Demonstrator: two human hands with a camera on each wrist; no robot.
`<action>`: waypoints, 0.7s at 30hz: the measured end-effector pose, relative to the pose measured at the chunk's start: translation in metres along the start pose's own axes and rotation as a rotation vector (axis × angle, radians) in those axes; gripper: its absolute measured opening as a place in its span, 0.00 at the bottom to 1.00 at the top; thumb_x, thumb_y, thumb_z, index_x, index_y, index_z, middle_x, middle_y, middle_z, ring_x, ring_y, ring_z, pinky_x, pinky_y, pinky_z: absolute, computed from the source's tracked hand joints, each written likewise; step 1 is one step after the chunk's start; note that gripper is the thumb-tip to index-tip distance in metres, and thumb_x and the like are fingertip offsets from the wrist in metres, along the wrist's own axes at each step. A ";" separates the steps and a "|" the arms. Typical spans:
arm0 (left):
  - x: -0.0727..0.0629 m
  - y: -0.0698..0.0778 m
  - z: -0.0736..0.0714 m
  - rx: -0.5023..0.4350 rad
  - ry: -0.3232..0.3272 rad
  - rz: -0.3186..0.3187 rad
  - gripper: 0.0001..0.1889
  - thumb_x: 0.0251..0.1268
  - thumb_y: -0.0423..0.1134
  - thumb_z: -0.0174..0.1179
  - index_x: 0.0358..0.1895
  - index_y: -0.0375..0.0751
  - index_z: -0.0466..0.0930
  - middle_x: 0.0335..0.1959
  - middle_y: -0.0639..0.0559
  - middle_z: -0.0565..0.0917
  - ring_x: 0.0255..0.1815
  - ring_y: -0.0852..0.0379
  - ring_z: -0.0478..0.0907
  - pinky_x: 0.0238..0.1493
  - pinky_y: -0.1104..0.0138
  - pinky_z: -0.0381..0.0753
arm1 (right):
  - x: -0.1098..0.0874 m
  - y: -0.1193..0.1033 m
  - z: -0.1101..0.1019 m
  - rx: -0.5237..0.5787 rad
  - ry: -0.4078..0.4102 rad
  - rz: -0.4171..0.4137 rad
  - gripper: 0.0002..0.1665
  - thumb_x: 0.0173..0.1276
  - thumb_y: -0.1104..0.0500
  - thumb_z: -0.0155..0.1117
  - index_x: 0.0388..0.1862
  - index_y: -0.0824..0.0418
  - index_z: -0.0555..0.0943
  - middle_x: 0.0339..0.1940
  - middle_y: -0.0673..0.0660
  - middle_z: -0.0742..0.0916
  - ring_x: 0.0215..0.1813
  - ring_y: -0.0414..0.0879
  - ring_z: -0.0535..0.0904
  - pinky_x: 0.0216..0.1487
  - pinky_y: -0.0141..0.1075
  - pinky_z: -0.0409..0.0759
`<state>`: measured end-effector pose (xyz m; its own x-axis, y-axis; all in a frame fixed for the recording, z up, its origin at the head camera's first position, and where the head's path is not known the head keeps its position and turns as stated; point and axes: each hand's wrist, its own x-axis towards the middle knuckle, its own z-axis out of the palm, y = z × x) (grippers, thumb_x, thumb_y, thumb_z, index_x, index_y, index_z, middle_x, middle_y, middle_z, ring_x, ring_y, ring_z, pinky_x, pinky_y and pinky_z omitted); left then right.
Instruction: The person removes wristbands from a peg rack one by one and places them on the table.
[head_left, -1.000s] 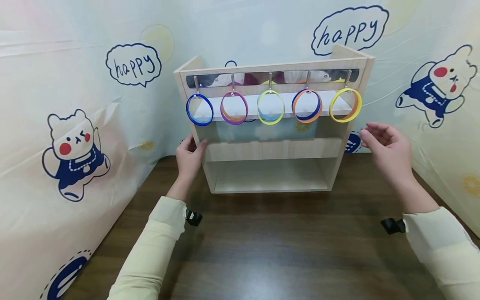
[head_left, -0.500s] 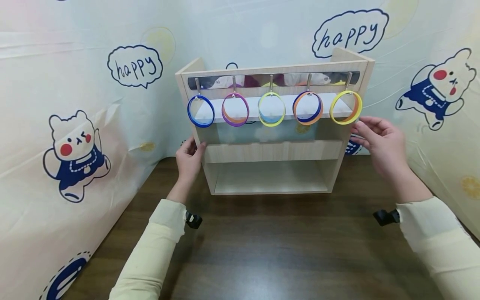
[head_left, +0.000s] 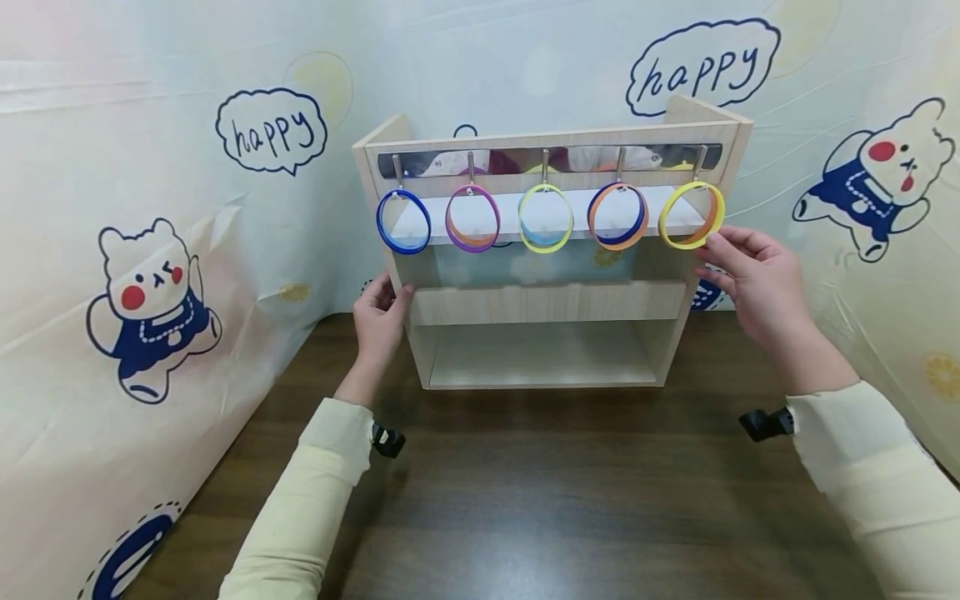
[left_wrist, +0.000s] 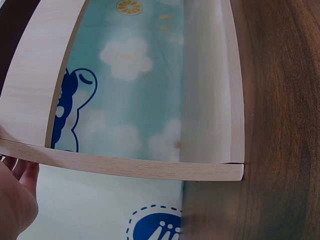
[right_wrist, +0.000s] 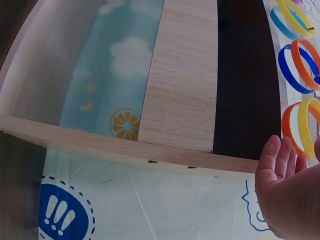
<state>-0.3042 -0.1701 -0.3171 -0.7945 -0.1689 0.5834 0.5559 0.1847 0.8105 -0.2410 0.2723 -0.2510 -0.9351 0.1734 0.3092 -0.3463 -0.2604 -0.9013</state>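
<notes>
A pale wooden shelf unit [head_left: 551, 302] has a row of hooks along its top front, with colored wristbands hanging from them. My left hand [head_left: 380, 318] holds the unit's left side panel, the thumb at its front edge. My right hand [head_left: 767, 279] is at the rightmost hook, where a yellow wristband [head_left: 718, 200] hangs with an orange wristband [right_wrist: 287, 125] behind it. Its thumb and fingertips pinch the lower right of the yellow band. Blue [head_left: 405, 248], purple [head_left: 497, 221] and yellow-green [head_left: 546, 248] bands hang farther left, beside an orange-and-navy pair [head_left: 641, 221].
The unit stands on a dark wooden table [head_left: 525, 483]. Behind it and along the sides hangs a pale printed cloth [head_left: 525, 50] with cartoon bears. A white shelf board [head_left: 501, 207] lies behind the hanging bands.
My right hand has moved left and slightly up, from beside the unit to the rightmost yellow wristband. My left hand has stayed on the side panel.
</notes>
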 end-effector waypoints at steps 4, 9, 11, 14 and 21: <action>0.000 0.001 0.000 -0.009 0.003 -0.005 0.20 0.66 0.30 0.59 0.60 0.27 0.75 0.53 0.34 0.80 0.49 0.48 0.81 0.50 0.64 0.80 | 0.001 -0.001 0.001 0.000 0.005 0.010 0.21 0.59 0.57 0.73 0.50 0.64 0.82 0.47 0.56 0.82 0.43 0.43 0.84 0.42 0.32 0.82; 0.001 0.000 0.000 -0.010 -0.007 -0.007 0.20 0.67 0.30 0.59 0.60 0.27 0.75 0.55 0.33 0.80 0.51 0.44 0.80 0.51 0.62 0.80 | 0.002 -0.001 0.001 0.013 0.008 0.026 0.19 0.59 0.59 0.73 0.48 0.64 0.83 0.46 0.56 0.82 0.42 0.42 0.84 0.41 0.32 0.82; 0.001 -0.001 0.000 -0.004 -0.008 -0.005 0.20 0.67 0.31 0.59 0.61 0.28 0.75 0.55 0.34 0.79 0.52 0.43 0.80 0.52 0.61 0.79 | 0.002 -0.002 0.001 0.022 0.005 0.036 0.18 0.59 0.59 0.72 0.47 0.64 0.83 0.46 0.55 0.83 0.42 0.42 0.85 0.41 0.32 0.82; 0.001 -0.001 0.001 0.000 -0.006 -0.001 0.20 0.67 0.31 0.59 0.60 0.29 0.75 0.55 0.35 0.80 0.52 0.44 0.80 0.52 0.61 0.79 | 0.002 -0.003 0.000 0.058 -0.004 0.061 0.17 0.60 0.59 0.71 0.47 0.64 0.83 0.45 0.55 0.85 0.42 0.43 0.85 0.41 0.33 0.83; 0.001 -0.002 0.000 -0.004 -0.003 0.005 0.19 0.67 0.31 0.59 0.59 0.28 0.76 0.53 0.35 0.81 0.48 0.49 0.81 0.51 0.63 0.80 | 0.000 -0.006 0.001 0.164 -0.037 0.093 0.13 0.63 0.63 0.68 0.46 0.65 0.82 0.42 0.57 0.87 0.39 0.46 0.86 0.41 0.35 0.83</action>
<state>-0.3057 -0.1708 -0.3181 -0.7925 -0.1656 0.5869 0.5603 0.1821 0.8080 -0.2387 0.2727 -0.2453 -0.9647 0.1068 0.2406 -0.2630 -0.4254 -0.8659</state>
